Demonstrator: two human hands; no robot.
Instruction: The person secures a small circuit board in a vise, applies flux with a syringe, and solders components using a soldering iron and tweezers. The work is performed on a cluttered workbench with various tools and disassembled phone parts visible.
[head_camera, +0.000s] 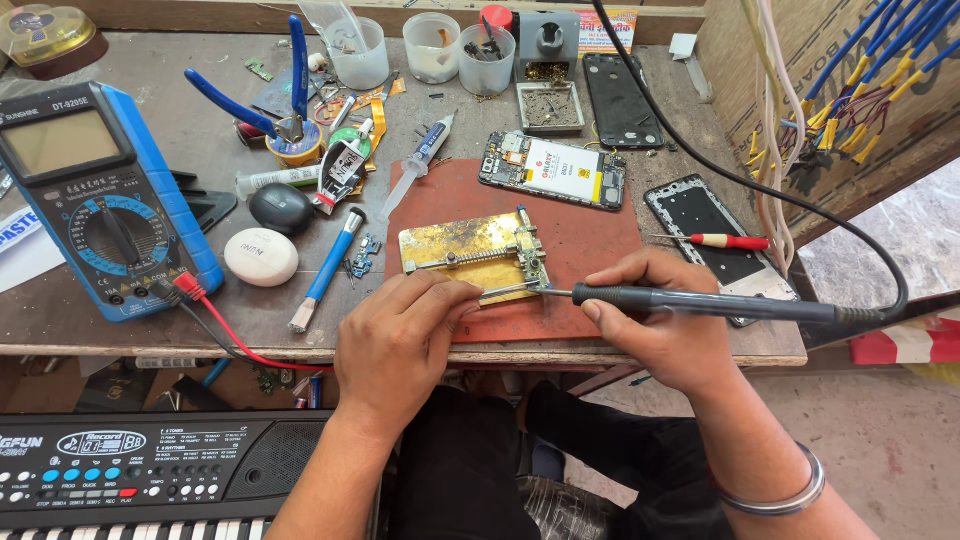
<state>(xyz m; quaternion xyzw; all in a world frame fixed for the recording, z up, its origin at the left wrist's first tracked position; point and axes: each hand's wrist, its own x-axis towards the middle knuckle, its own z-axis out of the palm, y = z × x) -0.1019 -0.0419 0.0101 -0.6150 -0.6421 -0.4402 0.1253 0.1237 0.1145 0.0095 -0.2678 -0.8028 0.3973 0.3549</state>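
Black soldering iron (700, 302) gripped in right hand (660, 325); left hand (400, 345) pinches tweezers (505, 291).

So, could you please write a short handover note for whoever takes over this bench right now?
Right hand: holds the soldering iron, tip at the small circuit board.
Left hand: holds tweezers at the same spot.
The board sits clamped in the brass-coloured holder on the red mat.
The opened phone lies behind the holder, its back cover further back.
Done: phone opened, board clamped.
Left: the joint is under the tip; whether it is finished cannot be seen.
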